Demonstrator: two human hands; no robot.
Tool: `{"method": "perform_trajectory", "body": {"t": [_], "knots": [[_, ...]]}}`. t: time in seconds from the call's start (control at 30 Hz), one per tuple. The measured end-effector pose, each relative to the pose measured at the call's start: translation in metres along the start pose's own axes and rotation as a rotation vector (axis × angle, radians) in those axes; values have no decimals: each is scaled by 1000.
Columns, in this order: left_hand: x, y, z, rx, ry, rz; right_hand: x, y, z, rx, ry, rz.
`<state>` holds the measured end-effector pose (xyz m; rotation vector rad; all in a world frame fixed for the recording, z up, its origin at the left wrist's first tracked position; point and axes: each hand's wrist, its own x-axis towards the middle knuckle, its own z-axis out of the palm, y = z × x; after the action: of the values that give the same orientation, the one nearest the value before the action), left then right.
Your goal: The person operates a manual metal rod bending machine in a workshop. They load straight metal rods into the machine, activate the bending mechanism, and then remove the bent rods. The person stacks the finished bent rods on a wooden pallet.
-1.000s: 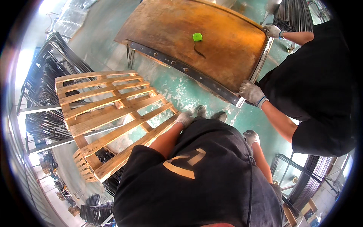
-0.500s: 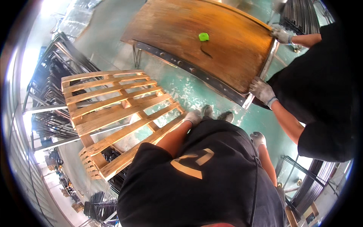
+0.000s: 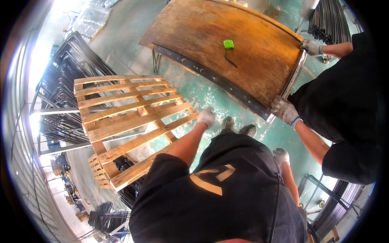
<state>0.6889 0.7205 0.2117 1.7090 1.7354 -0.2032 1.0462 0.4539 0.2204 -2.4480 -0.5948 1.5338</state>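
My left hand point(image 3: 207, 117), in a pale work glove, is held out just beside the near right corner of a wooden pallet point(image 3: 139, 117). Motion smears its fingers, and whether it touches the wood I cannot tell. My right hand point(image 3: 281, 156), gloved too, hangs by my right hip with loosely bent fingers and nothing visible in it. Ahead is a worn brown workbench point(image 3: 194, 28) with a dark metal strip point(image 3: 210, 77) along its near edge. A bright green tape measure point(image 3: 228, 44) lies on the bench beside a short dark strip point(image 3: 229, 59).
At right, a co-worker in black grips the bench's end with a near gloved hand point(image 3: 285, 109) and a far one point(image 3: 311, 47). Stacked dark metal frames point(image 3: 65, 93) stand behind the pallet at left. More dark bars point(image 3: 329, 22) are at far right. The floor point(image 3: 198, 95) is worn green.
My left hand has swung slightly forward beside the pallet. The bench and pallet appear shifted a little to the right in view. The co-worker's hands stay on the bench end.
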Motion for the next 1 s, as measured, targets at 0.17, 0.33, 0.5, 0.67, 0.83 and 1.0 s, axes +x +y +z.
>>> {"method": "perform_trajectory", "body": {"t": [0.17,0.33,0.5,0.67,0.83,1.0], "knots": [[60,10,-127,236,397,-25,29,42,7,82,-17,65],[72,43,-236,646,341,31,-6,10,0,153,-31,126],[94,32,-237,182,570,-101,-8,26,6,208,4,98],[87,40,-239,301,445,-14,0,45,15,260,15,169],[110,1,-217,244,465,-65,1,51,14,207,38,90],[114,-30,-186,219,522,-20,-6,33,10,193,38,86]]}}
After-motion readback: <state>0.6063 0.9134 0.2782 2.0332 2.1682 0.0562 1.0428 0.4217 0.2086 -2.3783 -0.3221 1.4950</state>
